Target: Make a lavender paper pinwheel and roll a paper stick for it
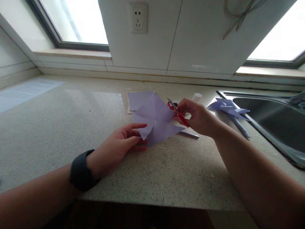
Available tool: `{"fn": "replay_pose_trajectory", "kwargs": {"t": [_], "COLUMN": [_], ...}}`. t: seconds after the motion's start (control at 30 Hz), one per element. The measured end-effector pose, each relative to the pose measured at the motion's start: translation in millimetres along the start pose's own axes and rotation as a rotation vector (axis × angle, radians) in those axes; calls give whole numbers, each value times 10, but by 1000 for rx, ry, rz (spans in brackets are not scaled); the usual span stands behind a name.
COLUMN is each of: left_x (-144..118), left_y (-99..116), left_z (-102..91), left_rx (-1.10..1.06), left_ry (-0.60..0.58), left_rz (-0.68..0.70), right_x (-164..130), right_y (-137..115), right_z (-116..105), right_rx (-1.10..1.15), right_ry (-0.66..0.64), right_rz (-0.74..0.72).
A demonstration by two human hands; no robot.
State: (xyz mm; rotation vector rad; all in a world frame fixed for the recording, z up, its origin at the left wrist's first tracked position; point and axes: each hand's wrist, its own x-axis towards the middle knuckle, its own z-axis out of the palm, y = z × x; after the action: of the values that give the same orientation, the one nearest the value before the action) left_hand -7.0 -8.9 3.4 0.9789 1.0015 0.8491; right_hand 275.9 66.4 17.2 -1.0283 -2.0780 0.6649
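A lilac paper square point(156, 119) with cuts from its corners is held a little above the speckled countertop point(71, 127). My left hand point(120, 146), with a dark wristband on the wrist, pinches the paper's near left corner. My right hand point(199, 116) grips red-handled scissors point(178, 113), whose blades reach into the paper's right side. More lilac sheets point(138, 98) lie flat behind the cut paper.
A finished lilac paper pinwheel point(228, 108) on a stick lies at the edge of the steel sink point(269, 117) on the right. A thin grey stick point(189, 135) lies under my right hand. A small white cap-like object point(197, 96) stands behind. A wall socket point(138, 18) is above.
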Motion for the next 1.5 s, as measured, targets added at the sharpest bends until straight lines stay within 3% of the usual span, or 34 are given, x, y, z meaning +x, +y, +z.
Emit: {"fn": "replay_pose_trajectory", "kwargs": {"t": [0.17,0.33,0.87,1.03,1.17,1.33,1.5], "left_x": [29,28,-15,9,31,35,0], "left_y": [36,69,62,26,14,17,30], "left_z": [-82,-95,-5,-10,-12,15,71], "left_rx": [270,322,392,288,236,230,211], "left_ry": [-105,-161,22,66,107,116,100], "left_rz": [-106,-99,129,116,96,113,162], "right_x": [14,25,62,63,50,-23,-95], "right_y": [19,63,41,-59,-320,-660,-723], "right_z": [2,20,92,56,90,388,664], "right_rx": [-32,-145,-208,-204,90,390,484], "right_ry": [23,70,152,335,474,110,-47], "right_rz": [-15,-25,36,94,213,471,625]}}
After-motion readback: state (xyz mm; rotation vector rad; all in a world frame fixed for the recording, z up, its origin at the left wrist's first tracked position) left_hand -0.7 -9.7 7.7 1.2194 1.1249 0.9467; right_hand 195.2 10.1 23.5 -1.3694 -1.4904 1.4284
